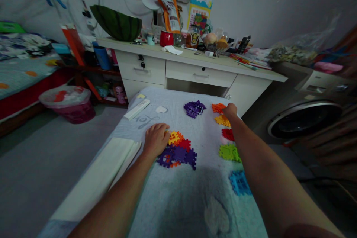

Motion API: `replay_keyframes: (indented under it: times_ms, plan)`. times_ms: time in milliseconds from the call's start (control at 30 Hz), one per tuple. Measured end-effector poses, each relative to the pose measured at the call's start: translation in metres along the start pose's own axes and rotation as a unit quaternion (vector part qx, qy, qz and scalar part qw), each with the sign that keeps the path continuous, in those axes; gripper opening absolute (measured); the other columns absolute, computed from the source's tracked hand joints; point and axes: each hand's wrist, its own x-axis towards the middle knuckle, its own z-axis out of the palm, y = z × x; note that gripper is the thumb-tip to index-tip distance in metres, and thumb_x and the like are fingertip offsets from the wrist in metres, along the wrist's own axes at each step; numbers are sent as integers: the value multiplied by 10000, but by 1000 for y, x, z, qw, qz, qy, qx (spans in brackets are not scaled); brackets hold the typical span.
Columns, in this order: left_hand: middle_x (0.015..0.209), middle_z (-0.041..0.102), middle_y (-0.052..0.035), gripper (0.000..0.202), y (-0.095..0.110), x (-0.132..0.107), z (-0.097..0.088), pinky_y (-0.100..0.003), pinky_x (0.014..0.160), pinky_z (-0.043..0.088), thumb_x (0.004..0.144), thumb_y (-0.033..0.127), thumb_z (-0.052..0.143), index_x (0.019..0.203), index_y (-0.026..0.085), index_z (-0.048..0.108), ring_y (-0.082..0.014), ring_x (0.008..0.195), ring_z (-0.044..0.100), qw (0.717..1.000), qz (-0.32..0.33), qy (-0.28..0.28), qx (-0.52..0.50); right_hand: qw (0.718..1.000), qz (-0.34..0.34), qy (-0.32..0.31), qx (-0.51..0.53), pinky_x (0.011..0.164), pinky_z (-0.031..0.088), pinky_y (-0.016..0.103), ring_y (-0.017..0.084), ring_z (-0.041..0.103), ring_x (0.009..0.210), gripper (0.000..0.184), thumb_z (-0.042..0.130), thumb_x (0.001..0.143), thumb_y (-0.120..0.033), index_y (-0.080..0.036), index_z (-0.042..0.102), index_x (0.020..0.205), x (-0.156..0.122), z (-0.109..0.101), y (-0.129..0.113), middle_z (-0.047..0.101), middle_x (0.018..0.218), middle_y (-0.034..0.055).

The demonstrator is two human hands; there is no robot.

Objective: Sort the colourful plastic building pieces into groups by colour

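Cloth (203,130), tiles (180,153) against left hand (156,139)

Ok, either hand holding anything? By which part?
Can't tell for either: left hand is at the left side of the yellow piece in the mixed pile, right hand at the right side of the orange pile.

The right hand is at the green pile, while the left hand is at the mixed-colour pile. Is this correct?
Not entirely: in the head view, the right hand is at the orange pile, not the green pile. The left hand is indeed at the mixed-colour pile.
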Motion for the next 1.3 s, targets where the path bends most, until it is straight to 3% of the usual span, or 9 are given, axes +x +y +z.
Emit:
replay_keyframes:
  times_ms: [333,633,733,833,967,1133,1300]
  plan:
    - [1200,663,-39,236,-3,0,3,-407,971,377,908,321,464,1062,254,629,-243,1149,536,1000,3,-3,4,997,-56,8,51,869,453,268,214,626,1031,403,482,811,-89,-116,652,1176,-21,-1,-6,687,1137,135]
    - [1180,676,-37,240,-1,0,3,-410,965,381,904,335,463,1047,256,639,-247,1127,547,1000,4,11,1,978,-176,25,108,976,431,310,226,586,1102,347,511,820,-141,-116,669,1127,-76,-23,-39,663,1162,136]
    - [1171,683,-35,250,-2,1,3,-410,967,387,902,337,461,1045,253,648,-247,1122,558,1000,-2,11,-5,967,-212,-11,143,907,462,294,195,623,992,304,523,827,-156,-130,669,1092,-102,-34,-55,683,1109,107]
    - [1167,691,-34,263,-3,3,3,-391,983,392,899,327,462,1052,250,662,-234,1129,571,1000,-15,8,-20,945,-276,-99,148,812,477,273,174,638,880,240,560,818,-158,-139,677,1027,-135,-44,-70,705,1004,76]
    - [1155,705,-32,290,-5,4,2,-366,984,407,899,308,449,1072,246,673,-222,1115,597,999,-24,12,-41,902,-366,-188,129,822,473,290,183,637,913,221,616,822,-192,-160,675,1033,-187,-43,-81,708,1023,71]
    - [1103,727,-17,305,-6,4,1,-332,958,434,908,278,423,1066,247,683,-206,1064,630,997,-28,19,-69,865,-438,-206,134,1035,382,372,228,565,1172,413,632,827,-192,-137,597,1235,-236,-26,-89,625,1277,129]
    - [1072,737,-16,325,-9,5,3,-310,943,448,917,241,395,1074,244,679,-186,1023,650,995,-39,20,-94,858,-451,-205,134,1048,354,421,260,549,1180,566,686,802,-261,-146,523,1332,-251,-16,-103,593,1321,133]
